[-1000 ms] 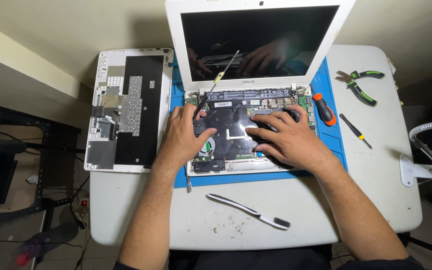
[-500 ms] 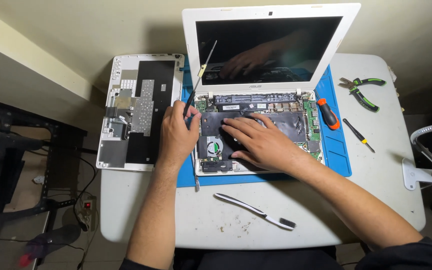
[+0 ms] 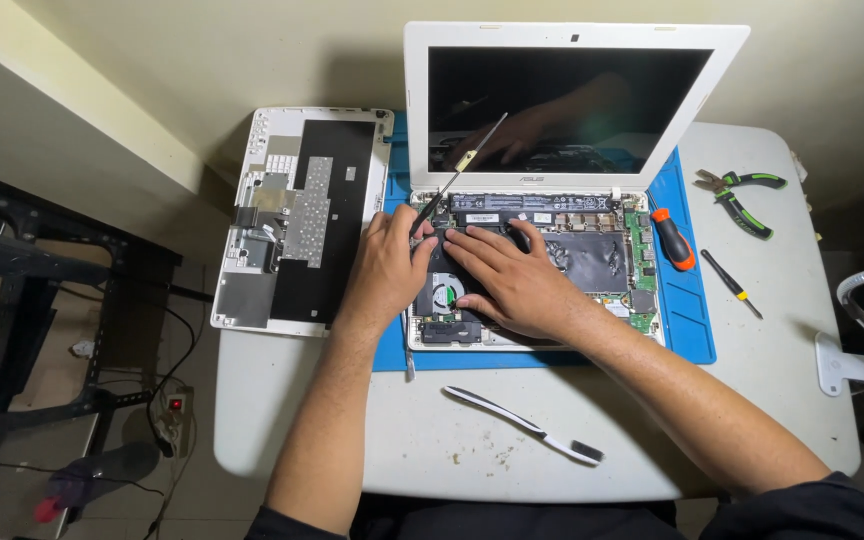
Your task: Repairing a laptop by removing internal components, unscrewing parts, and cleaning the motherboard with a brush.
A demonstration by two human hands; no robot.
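An opened white laptop lies on a blue mat, its circuit board, fan and black shielding exposed under the dark screen. My left hand is closed around a thin black screwdriver whose shaft slants up to the right over the hinge area. My right hand lies flat, fingers spread, on the left half of the laptop's insides, next to the fan.
The removed white keyboard cover lies upside down left of the mat. An orange-handled screwdriver rests on the mat's right side. Green-handled pliers and a small screwdriver lie further right. A black-and-white brush sits near the table's front edge. A lamp base stands at the right.
The view shifted so the laptop sits further right in frame. My left hand lifted off the laptop's insides and took the black screwdriver at the left edge. My right hand slid left across the board.
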